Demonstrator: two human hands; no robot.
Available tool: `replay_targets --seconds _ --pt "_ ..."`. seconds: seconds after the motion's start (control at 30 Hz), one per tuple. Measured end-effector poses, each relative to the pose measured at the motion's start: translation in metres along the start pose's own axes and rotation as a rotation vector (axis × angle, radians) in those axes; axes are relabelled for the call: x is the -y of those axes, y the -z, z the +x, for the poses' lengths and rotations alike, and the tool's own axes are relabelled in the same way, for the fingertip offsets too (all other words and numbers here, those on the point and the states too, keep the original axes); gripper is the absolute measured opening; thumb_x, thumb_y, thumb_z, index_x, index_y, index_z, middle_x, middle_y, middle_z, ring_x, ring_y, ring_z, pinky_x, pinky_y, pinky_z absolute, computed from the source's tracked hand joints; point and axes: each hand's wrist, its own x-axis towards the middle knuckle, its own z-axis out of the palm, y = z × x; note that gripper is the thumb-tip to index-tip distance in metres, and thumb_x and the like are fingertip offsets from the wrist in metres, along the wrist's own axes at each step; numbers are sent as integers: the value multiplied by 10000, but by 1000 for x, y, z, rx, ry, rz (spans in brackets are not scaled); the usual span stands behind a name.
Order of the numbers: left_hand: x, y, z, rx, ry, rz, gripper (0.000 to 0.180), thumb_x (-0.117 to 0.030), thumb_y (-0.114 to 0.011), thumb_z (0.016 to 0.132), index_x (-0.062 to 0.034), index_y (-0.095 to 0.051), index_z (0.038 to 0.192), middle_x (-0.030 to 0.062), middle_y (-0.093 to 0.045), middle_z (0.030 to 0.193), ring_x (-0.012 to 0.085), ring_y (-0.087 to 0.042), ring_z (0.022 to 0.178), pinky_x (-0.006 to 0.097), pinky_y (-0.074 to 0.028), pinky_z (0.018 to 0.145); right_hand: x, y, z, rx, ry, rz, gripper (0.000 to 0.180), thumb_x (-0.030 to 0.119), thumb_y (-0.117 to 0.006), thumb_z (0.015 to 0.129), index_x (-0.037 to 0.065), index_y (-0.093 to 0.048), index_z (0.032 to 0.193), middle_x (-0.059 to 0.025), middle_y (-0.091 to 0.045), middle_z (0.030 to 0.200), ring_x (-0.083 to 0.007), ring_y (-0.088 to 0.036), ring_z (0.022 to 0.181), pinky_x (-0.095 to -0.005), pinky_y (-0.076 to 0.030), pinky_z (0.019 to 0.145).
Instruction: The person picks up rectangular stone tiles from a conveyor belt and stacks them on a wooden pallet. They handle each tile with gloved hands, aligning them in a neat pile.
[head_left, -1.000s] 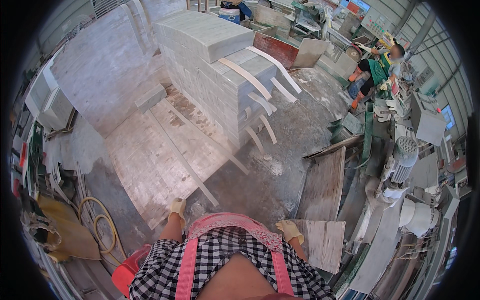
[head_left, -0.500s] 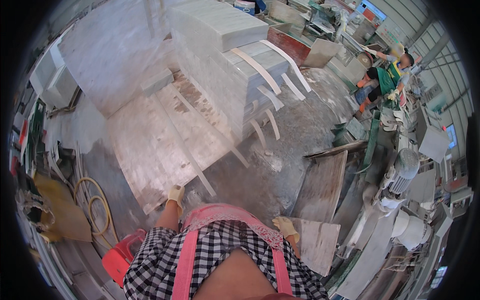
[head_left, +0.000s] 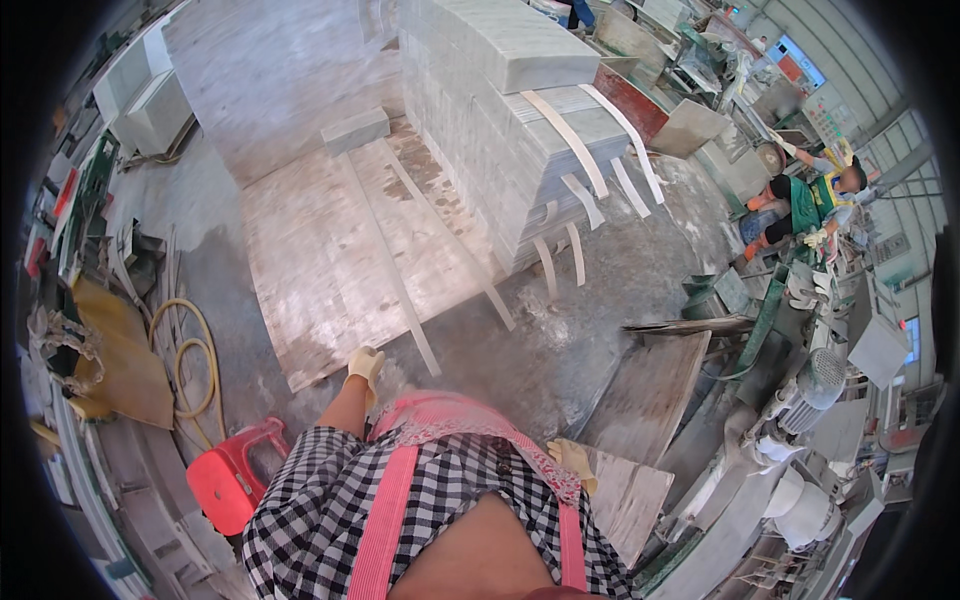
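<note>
The person's left grip (head_left: 364, 369), in a pale glove, hangs low just short of the near edge of the flat panel (head_left: 315, 285), fingers loosely curled; whether they pinch anything cannot be told. The right grip (head_left: 573, 464), partly hidden by the pink apron (head_left: 445, 418), hangs beside the worn board (head_left: 628, 500), its closure unclear. Ahead of the left grip, two pale strips (head_left: 388, 262) run along the panel, their far ends reaching a short block (head_left: 356, 130) that probably pins them straight. Farther ahead and rightward stands the slab stack (head_left: 455, 150); pale bands (head_left: 566, 145) poke from between its layers, presumably as spacers or padding. Compared with half a second ago, the view has swung, so the red container (head_left: 226, 488), behind and left of the left grip, shows more fully; the apron covers more of the right grip, while panel, strips and block keep their arrangement.
</note>
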Motion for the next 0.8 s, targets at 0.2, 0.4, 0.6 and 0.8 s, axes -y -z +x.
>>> replay_targets --seconds 0.2,0.4,0.6,0.8 --pt "2 2 -2 23 83 -65 420 -349 -606 742 -20 -696 988 198 -703 885 335 -681 866 402 -522 783 -1 -2 1 -9 22 -36 343 196 -520 976 -106 -595 1120 -190 -690 1019 -235 -678 922 -297 -530 837" --pt "1 1 1 42 45 -56 441 -356 -602 753 0 -689 999 204 -700 898 305 -686 877 383 -525 779 5 -5 -8 10 9 -146 364 292 -481 1005 -23 -595 1146 -131 -695 1101 -187 -661 956 -255 -504 771" --pt "-15 11 -5 68 75 -73 419 -341 -618 757 -7 -693 999 162 -704 869 256 -675 819 359 -520 746 8 -15 -23 -72 39 -55 326 220 -523 958 -57 -612 1104 -150 -707 1017 -207 -663 917 -290 -502 813" --pt "-29 17 -8 97 40 -130 405 -309 -637 787 24 -663 1017 160 -687 922 237 -644 891 360 -495 784 -1 -18 -20 -103 47 -33 309 208 -542 953 -66 -605 1081 -166 -702 1003 -211 -667 914 -295 -515 833"
